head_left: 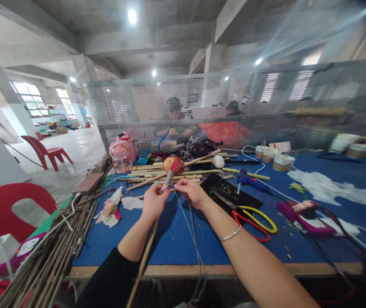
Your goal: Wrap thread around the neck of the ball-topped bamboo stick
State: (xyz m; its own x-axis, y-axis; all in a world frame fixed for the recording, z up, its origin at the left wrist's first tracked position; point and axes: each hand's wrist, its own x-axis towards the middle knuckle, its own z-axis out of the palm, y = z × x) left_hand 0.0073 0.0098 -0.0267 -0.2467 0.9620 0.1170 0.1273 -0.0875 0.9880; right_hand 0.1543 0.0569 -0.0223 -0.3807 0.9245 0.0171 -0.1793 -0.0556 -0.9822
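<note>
My left hand (154, 201) is closed round a thin wooden stick (146, 252) whose lower end slopes toward me. At the stick's top sits a ball covered in red and yellow cloth (174, 165), with a grey wrapped neck below it. My right hand (192, 191), just beside the neck, is pinched on a thin grey string (186, 218). The string's loose lengths hang past the table edge. Scissors with red and yellow handles (255, 223) lie right of my right forearm, partly on a black sheet (215, 184).
Several sticks (147, 173) and a white ball (218, 161) lie behind my hands. A blue glue gun (253, 183) and white cloth (333, 186) are to the right. Cloth scraps (109, 209) and bundled sticks (54, 252) lie left. A perforated metal screen (157, 96) stands behind; people sit beyond it.
</note>
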